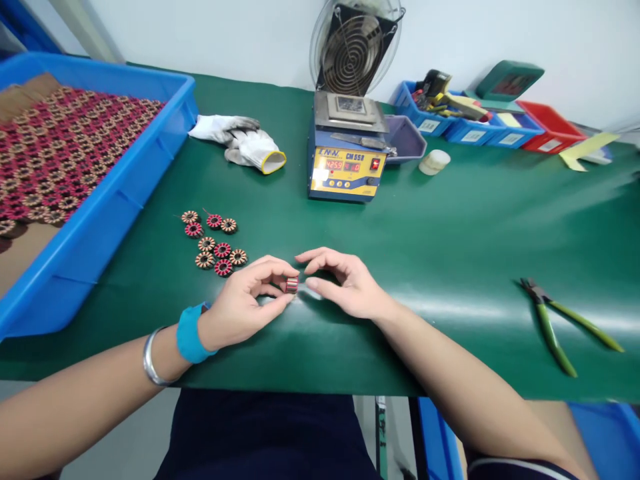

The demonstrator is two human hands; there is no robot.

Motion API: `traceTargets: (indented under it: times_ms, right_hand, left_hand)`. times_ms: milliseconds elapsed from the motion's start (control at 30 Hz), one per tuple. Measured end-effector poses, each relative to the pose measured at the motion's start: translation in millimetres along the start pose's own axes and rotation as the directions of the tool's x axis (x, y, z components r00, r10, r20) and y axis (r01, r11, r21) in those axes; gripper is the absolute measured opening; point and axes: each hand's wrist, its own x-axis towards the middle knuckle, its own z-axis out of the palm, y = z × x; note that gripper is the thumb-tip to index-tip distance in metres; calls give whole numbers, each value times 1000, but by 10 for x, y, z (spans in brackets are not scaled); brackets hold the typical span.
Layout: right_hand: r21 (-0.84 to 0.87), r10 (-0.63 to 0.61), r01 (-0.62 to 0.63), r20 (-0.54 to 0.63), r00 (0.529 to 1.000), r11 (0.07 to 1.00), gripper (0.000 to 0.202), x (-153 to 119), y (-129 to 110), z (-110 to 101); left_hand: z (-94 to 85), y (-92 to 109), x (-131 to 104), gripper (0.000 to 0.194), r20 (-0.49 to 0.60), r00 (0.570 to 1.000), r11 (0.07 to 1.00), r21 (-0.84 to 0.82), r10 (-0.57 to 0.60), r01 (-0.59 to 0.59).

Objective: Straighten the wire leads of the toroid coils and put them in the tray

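Note:
Between the thumb and fingers of my left hand (253, 297) is a small wire-wound coil (292, 285), red and copper-striped, held just above the green mat. My right hand (345, 283) is close by on the right, its thumb and index finger apart and pointing toward the coil. Nothing shows between those fingers. Left of my hands lie several loose ring coils (223, 251), some with red windings and some copper-coloured. A few of them have thin wire ends sticking out.
A large blue tray (165, 133) full of coils stands at the left. White gloves (245, 143) lie behind the loose coils. A solder pot (345, 167) with a digital display sits at the back, before a fan (353, 57). Green-handled cutters (555, 320) lie open at right.

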Motion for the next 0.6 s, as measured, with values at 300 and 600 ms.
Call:
traceTargets:
  times_ms: [300,600]
  right_hand:
    - [47,-42,45,-52,998,998,21,-41,-40,31]
    - [45,-71,76,-112,991,996,13,-33,-28,27]
  left_hand:
    - [-1,-29,6,12,11,1000,998,-50,25,-24]
    - [21,-33,-15,28,-34,999,999,-8,40,-40]
